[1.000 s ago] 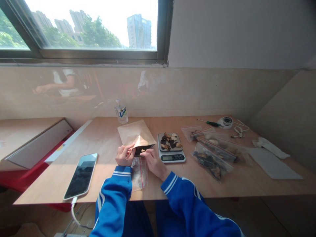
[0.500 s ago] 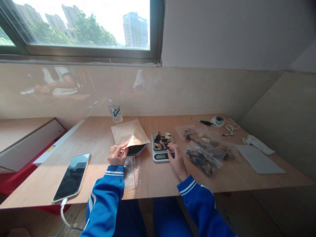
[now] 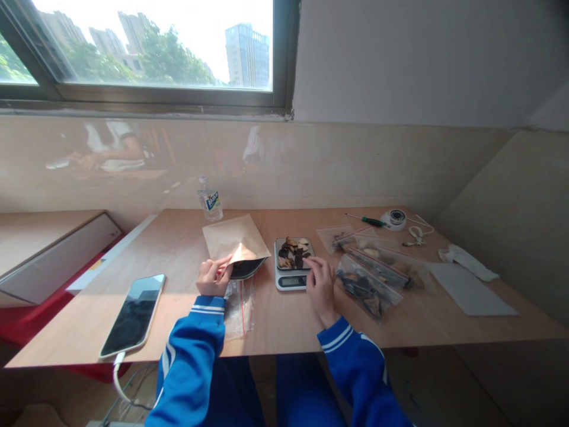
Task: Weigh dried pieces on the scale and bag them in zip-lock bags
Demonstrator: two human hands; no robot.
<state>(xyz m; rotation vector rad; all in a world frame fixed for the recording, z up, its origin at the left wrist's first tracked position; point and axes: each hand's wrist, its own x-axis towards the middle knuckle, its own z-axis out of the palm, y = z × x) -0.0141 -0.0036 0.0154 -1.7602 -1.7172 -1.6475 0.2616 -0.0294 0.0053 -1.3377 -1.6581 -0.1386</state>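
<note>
Plywood table [image 3: 178, 249] under window [image 3: 146, 53]; left grip [image 3: 213, 277] pinching kraft pouch [image 3: 235, 240], right grip [image 3: 320, 286] released beside scale [image 3: 291, 279].

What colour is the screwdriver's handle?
Green, on the screwdriver at the table's far right, in the head view.

A window [image 3: 146, 47] with daylight was seen upper left; glossy beige wall [image 3: 355, 166] behind; wooden table [image 3: 178, 249] was sunlit centre.
</note>
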